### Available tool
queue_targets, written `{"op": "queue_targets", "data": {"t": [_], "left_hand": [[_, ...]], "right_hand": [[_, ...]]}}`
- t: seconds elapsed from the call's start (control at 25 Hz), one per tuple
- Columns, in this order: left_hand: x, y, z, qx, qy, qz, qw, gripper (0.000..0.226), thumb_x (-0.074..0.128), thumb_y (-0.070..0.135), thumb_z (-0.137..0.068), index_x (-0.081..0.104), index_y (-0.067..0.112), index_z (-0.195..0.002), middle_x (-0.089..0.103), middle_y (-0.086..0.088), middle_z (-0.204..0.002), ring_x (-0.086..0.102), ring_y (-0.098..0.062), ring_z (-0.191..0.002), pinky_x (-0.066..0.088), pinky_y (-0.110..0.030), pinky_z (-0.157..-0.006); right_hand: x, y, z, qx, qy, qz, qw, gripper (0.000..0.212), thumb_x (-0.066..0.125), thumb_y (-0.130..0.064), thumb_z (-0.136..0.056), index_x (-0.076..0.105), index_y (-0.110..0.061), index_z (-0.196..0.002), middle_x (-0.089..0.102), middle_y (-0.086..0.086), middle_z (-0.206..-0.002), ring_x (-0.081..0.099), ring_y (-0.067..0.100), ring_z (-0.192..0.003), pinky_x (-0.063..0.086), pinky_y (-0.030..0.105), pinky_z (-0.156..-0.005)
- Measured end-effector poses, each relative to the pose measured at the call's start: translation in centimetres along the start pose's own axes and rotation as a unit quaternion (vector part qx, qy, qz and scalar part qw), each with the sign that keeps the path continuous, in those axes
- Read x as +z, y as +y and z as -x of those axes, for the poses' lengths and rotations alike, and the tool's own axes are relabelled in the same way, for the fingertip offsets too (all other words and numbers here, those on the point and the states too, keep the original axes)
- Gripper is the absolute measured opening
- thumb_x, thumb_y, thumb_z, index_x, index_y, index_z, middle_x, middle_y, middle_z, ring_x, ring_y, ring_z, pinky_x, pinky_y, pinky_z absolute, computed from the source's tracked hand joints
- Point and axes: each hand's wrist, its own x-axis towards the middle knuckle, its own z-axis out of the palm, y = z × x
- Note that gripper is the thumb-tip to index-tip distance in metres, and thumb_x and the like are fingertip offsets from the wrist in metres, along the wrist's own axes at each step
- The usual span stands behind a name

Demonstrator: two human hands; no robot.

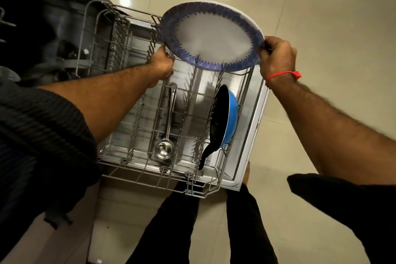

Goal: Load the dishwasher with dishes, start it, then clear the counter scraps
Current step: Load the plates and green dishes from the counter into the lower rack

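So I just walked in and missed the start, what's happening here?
A person is loading the dishwasher. Both hands, left and right, hold a blue-rimmed plate by opposite edges above the pulled-out lower rack. A blue frying pan already stands on edge in the rack, and a steel ladle lies flat beside it.

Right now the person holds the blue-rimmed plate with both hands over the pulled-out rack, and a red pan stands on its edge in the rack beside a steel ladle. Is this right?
Not quite: the pan is blue, not red, as the head view shows. The rest holds: the left hand and right hand hold the blue-rimmed plate over the pulled-out rack, and the pan stands on its edge beside the steel ladle.
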Motion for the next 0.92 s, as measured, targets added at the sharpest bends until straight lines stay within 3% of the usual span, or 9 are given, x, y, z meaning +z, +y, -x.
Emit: {"op": "queue_targets", "data": {"t": [0.12,0.24,0.32,0.4,0.64,0.76,0.92], "left_hand": [[0.7,-0.6,1.8,0.027,0.008,0.0,1.0,0.045,0.044,0.019,-0.107,0.035,0.025,-0.151,0.056,-0.01,-0.135,0.064,-0.024,-0.098,0.06,-0.037,-0.071],[1.0,-1.9,4.7,0.081,0.023,-0.022,0.996,0.056,0.053,0.019,-0.103,0.033,0.017,-0.154,0.047,-0.009,-0.15,0.058,-0.028,-0.123,0.054,-0.043,-0.098],[0.8,-2.7,7.4,0.103,0.045,-0.021,0.993,0.055,0.056,0.019,-0.101,0.038,0.016,-0.152,0.047,-0.009,-0.15,0.053,-0.027,-0.13,0.047,-0.045,-0.108],[0.6,-3.1,10.7,0.112,0.084,-0.001,0.99,0.049,0.058,0.019,-0.101,0.043,0.018,-0.148,0.051,-0.007,-0.146,0.054,-0.022,-0.126,0.048,-0.037,-0.104],[-1.8,-3.5,25.4,0.138,0.157,0.126,0.97,0.036,0.057,0.027,-0.101,0.052,0.026,-0.137,0.057,-0.003,-0.131,0.061,-0.007,-0.087,0.056,-0.025,-0.065],[-3.3,-4.4,34.6,0.145,0.247,0.155,0.946,0.02,0.061,0.03,-0.099,0.06,0.021,-0.117,0.062,0.001,-0.121,0.06,-0.001,-0.092,0.055,-0.029,-0.081],[-5.9,-7.8,48.0,0.13,0.366,0.182,0.903,0.009,0.063,0.024,-0.098,0.058,0.022,-0.105,0.057,-0.001,-0.113,0.058,0.01,-0.085,0.047,-0.009,-0.078]], "right_hand": [[-0.4,-0.4,0.6,-0.004,-0.026,-0.005,1.0,0.028,0.055,-0.01,-0.091,0.069,-0.017,-0.114,0.071,0.0,-0.106,0.063,0.02,-0.099,0.051,0.031,-0.094],[-1.3,-1.0,1.8,0.003,-0.042,0.017,0.999,0.045,0.058,-0.013,-0.094,0.053,-0.015,-0.139,0.058,0.005,-0.136,0.053,0.021,-0.125,0.04,0.03,-0.108],[-2.2,-1.8,3.4,0.002,-0.044,0.017,0.999,0.051,0.058,-0.012,-0.094,0.046,-0.013,-0.144,0.05,0.01,-0.144,0.045,0.023,-0.134,0.033,0.031,-0.114],[-3.0,-3.1,5.5,-0.018,-0.055,0.006,0.998,0.05,0.057,-0.01,-0.093,0.049,-0.013,-0.142,0.052,0.012,-0.141,0.047,0.025,-0.131,0.035,0.032,-0.113],[-7.4,-9.8,15.2,-0.102,-0.176,-0.072,0.976,0.039,0.056,-0.005,-0.094,0.059,-0.013,-0.132,0.064,0.007,-0.127,0.06,0.02,-0.116,0.047,0.038,-0.105],[-10.4,-14.4,21.1,-0.122,-0.24,-0.112,0.956,0.032,0.053,-0.006,-0.095,0.064,-0.014,-0.124,0.071,0.004,-0.11,0.065,0.014,-0.098,0.054,0.034,-0.094],[-13.5,-22.2,31.2,-0.236,-0.338,-0.123,0.903,0.033,0.052,-0.002,-0.092,0.068,-0.017,-0.117,0.073,-0.002,-0.1,0.068,0.014,-0.095,0.056,0.039,-0.092]]}}
